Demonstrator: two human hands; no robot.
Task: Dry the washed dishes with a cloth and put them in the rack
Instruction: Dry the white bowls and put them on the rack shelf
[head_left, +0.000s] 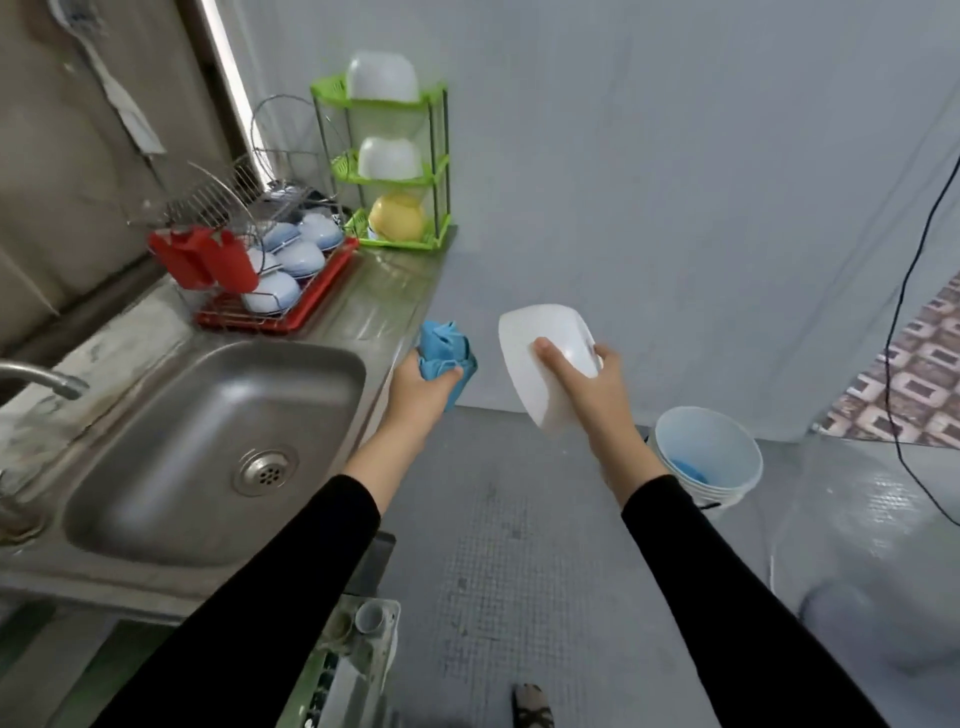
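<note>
Through the head camera, our left hand (423, 387) has its grip wrapped round a bunched blue cloth (445, 349) by the edge of the steel counter (384, 291). Our right hand (589, 395) grips a white square plastic bowl (540, 353), thumb on its outer side, tilted in the air over the floor, apart from the cloth. We should probably wipe inside, rim and base, turning the bowl, before it goes to the wire dish rack (213, 200), which holds pale blue bowls (298, 257).
</note>
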